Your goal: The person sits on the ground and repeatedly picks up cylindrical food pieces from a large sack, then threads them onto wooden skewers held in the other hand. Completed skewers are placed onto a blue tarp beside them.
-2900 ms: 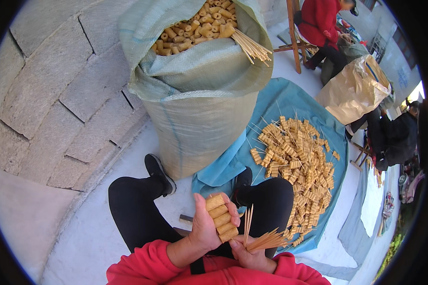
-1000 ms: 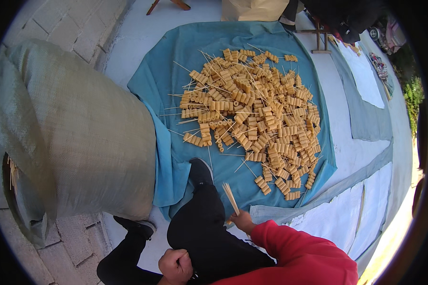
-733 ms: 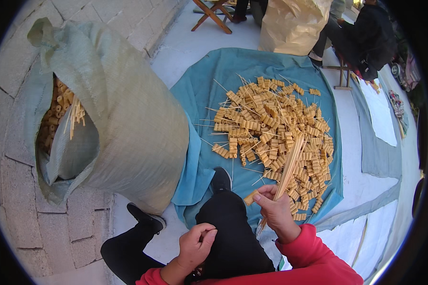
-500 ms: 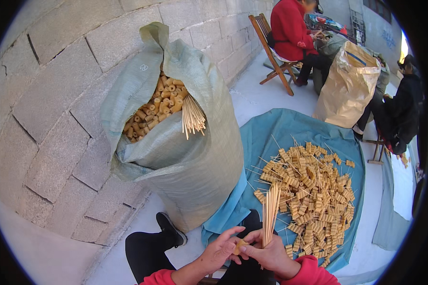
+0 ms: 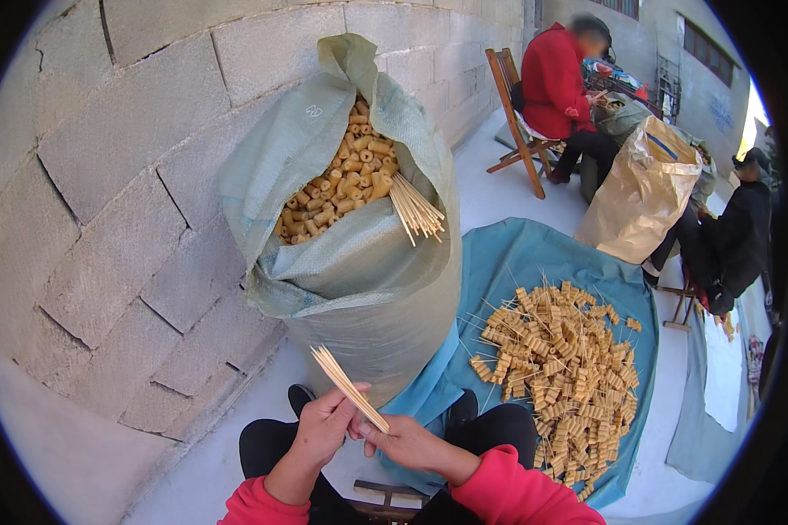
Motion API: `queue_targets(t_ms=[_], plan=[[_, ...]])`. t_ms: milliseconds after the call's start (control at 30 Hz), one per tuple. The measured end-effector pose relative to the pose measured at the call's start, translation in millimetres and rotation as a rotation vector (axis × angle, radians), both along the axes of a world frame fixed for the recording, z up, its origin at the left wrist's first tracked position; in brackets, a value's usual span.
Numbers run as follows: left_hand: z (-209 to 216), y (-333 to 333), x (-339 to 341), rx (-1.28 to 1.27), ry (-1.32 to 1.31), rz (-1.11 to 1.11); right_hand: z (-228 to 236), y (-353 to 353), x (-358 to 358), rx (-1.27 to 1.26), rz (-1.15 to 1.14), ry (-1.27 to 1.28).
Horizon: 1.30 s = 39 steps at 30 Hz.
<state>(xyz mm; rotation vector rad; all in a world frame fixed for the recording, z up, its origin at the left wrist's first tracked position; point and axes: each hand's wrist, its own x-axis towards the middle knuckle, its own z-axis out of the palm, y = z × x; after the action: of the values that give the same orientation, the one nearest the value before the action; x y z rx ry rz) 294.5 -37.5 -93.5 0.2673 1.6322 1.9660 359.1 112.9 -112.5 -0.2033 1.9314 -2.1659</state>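
Grasping bundle of thin pale wooden sticks (image 5: 348,388) in R hand (image 5: 407,444), before bulging pale-green woven sack (image 5: 372,324); can't tell L hand (image 5: 324,429) grip, partly hidden. Room to L over pale floor (image 5: 214,459), up to grey block wall (image 5: 114,188); to R, nr edge of wide blue cloth (image 5: 508,254).

A person in a red jacket (image 5: 550,86) sits on a wooden folding chair (image 5: 525,159) near a gray block wall (image 5: 140,184), as another in black (image 5: 742,232) sits at right, a large tan bag (image 5: 626,197) standing between them below a dark window (image 5: 707,52).
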Motion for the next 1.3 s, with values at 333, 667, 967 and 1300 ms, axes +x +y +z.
queue_targets(t_ms=[333,667,967,1300], plan=[[-29.2,20.3,-19.6,-0.054,-0.244,-0.204,-12.7,35.7,3.6,-0.363,0.205,-0.672],[-31.6,12.6,-29.2,-0.132,-0.233,-0.134,-24.4,30.1,8.9,-0.616,-0.023,-0.639],[-29.9,5.4,-27.3,0.244,-0.309,0.077,-13.0,27.1,16.7,-0.045,-0.127,-0.343],[-37.8,-5.9,-35.3,0.371,-0.437,0.343,-7.6,19.1,20.2,0.035,-0.191,-0.309]])
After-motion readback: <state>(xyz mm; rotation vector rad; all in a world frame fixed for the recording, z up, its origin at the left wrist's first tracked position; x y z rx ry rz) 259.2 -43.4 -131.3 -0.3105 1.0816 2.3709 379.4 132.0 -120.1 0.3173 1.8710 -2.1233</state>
